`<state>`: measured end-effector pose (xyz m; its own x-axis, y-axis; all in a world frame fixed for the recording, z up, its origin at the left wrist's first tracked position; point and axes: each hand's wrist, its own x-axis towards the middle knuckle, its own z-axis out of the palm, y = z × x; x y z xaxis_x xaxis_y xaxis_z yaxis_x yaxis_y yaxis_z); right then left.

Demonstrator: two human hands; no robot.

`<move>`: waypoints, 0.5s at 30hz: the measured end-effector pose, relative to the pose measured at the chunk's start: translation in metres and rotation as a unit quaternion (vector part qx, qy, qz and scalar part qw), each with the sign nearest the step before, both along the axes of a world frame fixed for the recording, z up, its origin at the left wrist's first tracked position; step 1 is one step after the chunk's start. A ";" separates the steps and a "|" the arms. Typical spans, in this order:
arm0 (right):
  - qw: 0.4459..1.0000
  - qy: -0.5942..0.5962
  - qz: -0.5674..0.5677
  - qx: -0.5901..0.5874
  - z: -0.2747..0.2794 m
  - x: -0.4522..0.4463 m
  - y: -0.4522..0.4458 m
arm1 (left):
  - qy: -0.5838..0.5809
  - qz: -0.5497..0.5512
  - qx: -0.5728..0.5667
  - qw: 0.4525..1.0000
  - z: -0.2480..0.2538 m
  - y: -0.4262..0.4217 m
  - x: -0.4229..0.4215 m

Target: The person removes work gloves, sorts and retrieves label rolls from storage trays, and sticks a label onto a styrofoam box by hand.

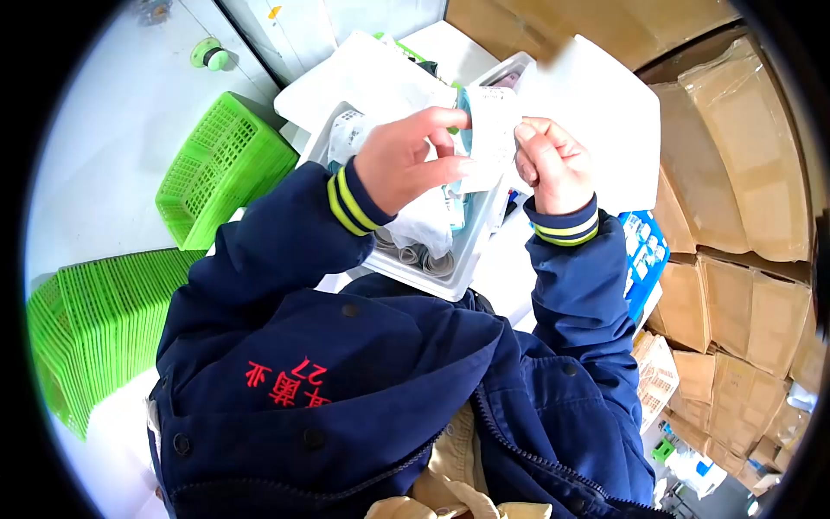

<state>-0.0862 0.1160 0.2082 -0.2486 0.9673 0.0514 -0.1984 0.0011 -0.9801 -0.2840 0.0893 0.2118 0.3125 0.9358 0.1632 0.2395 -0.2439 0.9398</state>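
Note:
A small white packet [494, 138] with a teal edge and fine print is held up above a light grey tray. My left hand [402, 156] grips its left side, with the thumb at the front and the index finger near the top edge. At the right edge, my right hand [553, 164] is closed in a pinch on the packet. Inside the grey tray [462, 277] below lie clear plastic bags [421, 223] and coiled grey cables [424, 259]. My hands hide part of the tray's contents.
White boards or lids [618, 112] lie behind and to the right. Green plastic baskets [229, 164] stand at left, above a stack of green baskets [112, 320]. A blue bin [644, 259] holds small packs at right, beside piled cardboard boxes [743, 164].

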 end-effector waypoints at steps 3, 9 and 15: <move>1.000 -0.001 -0.006 0.025 -0.002 -0.005 -0.002 | -0.118 -0.038 -0.055 0.991 -0.019 0.009 0.011; 0.994 -0.039 -0.031 0.099 -0.007 -0.009 -0.005 | -0.086 -0.025 -0.118 0.989 -0.013 0.012 0.010; 0.947 -0.240 -0.016 0.213 -0.023 0.006 -0.005 | -0.353 -0.046 -0.301 0.885 -0.025 0.017 -0.002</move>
